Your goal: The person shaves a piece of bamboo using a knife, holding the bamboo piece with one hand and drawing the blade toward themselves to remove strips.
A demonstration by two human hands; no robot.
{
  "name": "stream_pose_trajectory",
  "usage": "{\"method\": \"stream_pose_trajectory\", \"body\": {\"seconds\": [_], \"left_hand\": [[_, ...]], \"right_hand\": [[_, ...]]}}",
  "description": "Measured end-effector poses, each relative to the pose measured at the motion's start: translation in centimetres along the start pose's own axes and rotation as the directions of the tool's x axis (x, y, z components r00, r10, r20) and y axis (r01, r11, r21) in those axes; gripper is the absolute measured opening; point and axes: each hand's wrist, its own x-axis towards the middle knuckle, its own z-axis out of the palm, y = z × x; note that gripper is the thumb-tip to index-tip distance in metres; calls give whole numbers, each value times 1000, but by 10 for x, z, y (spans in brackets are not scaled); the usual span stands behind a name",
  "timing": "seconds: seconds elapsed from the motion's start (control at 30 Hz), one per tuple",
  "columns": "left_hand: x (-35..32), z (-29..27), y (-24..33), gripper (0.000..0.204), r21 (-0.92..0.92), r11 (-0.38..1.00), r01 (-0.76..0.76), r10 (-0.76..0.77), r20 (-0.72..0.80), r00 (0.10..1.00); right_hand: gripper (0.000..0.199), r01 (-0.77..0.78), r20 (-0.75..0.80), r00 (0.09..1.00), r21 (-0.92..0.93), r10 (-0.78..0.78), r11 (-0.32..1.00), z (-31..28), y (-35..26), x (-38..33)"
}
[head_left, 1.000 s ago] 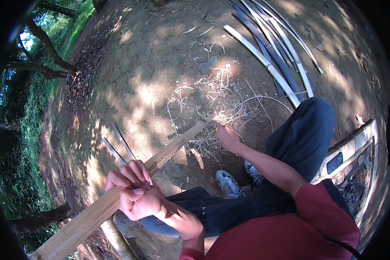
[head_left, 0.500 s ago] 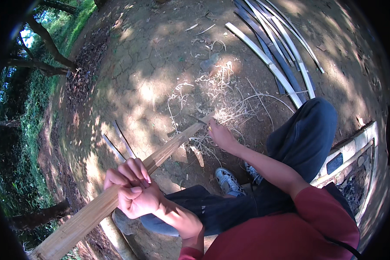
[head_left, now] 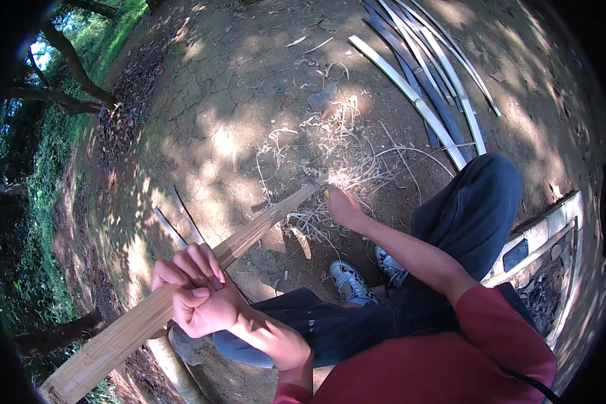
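A long, flat bamboo strip [head_left: 269, 221] runs slantwise from the lower left to a pile of shavings at the centre. My left hand [head_left: 198, 289] is wrapped round it, fingers over the top and thumb on the near side. Past my knees, my right hand [head_left: 345, 207] is closed on a knife [head_left: 321, 182] at the strip's far end. Only a small yellowish bit of its handle and a thin, dark blade show; the rest is hidden by my fingers. Pale curled shavings [head_left: 343, 165] lie on the ground around that end.
Several long split strips [head_left: 417, 101] lie bundled at the upper right. Two short strips [head_left: 184, 212] lie left of centre. A pale pole [head_left: 175, 370] stands under the near end of my strip. To my right is a pale frame [head_left: 539, 242]; trees [head_left: 74, 67] stand at far left.
The bamboo strip and my left hand have shifted slightly toward the lower left. My right hand stays close to the strip's far end, now a little farther along it.
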Motion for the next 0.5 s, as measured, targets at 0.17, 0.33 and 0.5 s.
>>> {"method": "stream_pose_trajectory", "body": {"seconds": [0.17, 0.33, 0.5], "left_hand": [[-3, 1, 0, 14, 24, 999, -36, 35, 5, 999], [0, -10, 8, 14, 58, 997, -46, 49, -52, 997], [3, -4, -4, 14, -6, 999, -33, 33, 5, 999]], "right_hand": [[30, -240, 109, 962, -94, 250, 966, -17, 7, 9], [38, -264, 249, 943, 154, 221, 952, -17, -42, 12], [44, -318, 218, 933, 123, 287, 940, 13, 35, 20]]}}
